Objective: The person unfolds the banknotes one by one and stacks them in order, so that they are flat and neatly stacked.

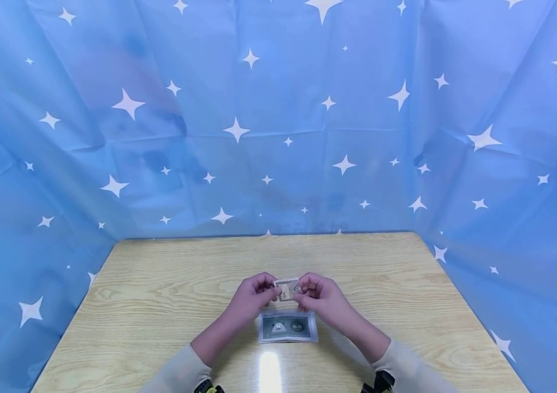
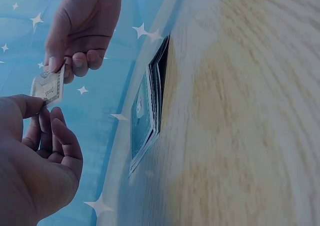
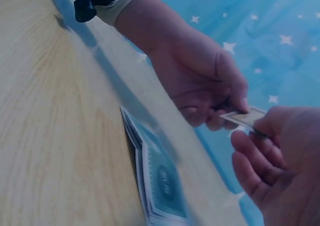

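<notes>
Between both hands, raised over the table, is a small banknote [image 1: 287,289] with brownish print and a pale border. My left hand [image 1: 254,295] pinches its left end between thumb and fingers. The other end is pinched by my right hand [image 1: 326,297]; in the right wrist view, the thumb lies on top of the banknote [image 3: 246,117]. Nearer to me, below the hands, a stack of greenish banknotes [image 1: 288,327] lies on the table. Seen from the left wrist, the stack [image 2: 145,113] is several layers thick, its edges slightly spread. Neither hand touches it.
The light wood-grain table [image 1: 160,305] spreads out around the hands. A blue curtain with white stars [image 1: 278,109] hangs behind it and along both sides. Bright glare [image 1: 270,371] shows on the tabletop near the front. Dark straps [image 1: 379,381] circle the sleeved wrists.
</notes>
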A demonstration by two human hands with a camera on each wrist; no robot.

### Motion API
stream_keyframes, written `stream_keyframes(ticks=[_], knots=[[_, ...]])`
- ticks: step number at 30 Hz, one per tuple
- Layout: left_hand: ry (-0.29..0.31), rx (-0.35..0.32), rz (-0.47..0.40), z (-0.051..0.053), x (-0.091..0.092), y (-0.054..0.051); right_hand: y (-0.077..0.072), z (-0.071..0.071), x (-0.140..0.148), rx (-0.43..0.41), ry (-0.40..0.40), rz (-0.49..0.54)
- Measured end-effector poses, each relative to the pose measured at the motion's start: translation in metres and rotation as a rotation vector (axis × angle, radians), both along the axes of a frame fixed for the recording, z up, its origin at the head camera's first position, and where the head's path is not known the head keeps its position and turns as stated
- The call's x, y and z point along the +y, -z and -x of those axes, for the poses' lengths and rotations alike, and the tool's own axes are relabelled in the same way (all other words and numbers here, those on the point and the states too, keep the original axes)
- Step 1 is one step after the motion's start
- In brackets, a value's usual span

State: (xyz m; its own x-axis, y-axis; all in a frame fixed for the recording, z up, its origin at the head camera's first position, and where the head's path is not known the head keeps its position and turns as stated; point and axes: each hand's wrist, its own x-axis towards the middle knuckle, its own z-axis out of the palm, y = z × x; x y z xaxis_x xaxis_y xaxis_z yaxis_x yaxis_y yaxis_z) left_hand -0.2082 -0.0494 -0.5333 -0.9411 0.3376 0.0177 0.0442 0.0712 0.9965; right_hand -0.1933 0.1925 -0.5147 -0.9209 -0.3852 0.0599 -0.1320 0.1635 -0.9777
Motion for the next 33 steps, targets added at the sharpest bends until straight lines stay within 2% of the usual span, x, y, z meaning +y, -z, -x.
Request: stream_keyframes(ticks=[5,13,18,23,27,33], knots=[[-0.005,0.006,-0.008,-0.0011,0.0002,-0.0004,0.0034,-0.0034,-0.0019,0.005,-0.008,0.006],[0.019,0.016,-0.015,-0.0003,-0.0004,0.0010,0.0013,-0.0045,0.0003,0.103,0.049,0.019],[0.020,0.037,-0.017,-0.0009,-0.0011,0.0018,0.0024,-0.0053,0.0012,0.071,0.009,0.073],[-0.016,0.117,0.016,-0.0005,0.0001,0.0028,0.0026,-0.0052,-0.0007,0.050,0.026,0.080],[-0.034,0.169,0.036,-0.0038,0.0009,-0.0016,0.0031,-0.0043,-0.0011,0.036,0.031,0.086],[-0.013,0.260,0.106,-0.0069,0.0011,-0.0035,0.0034,-0.0035,-0.0005,0.039,0.023,0.084]])
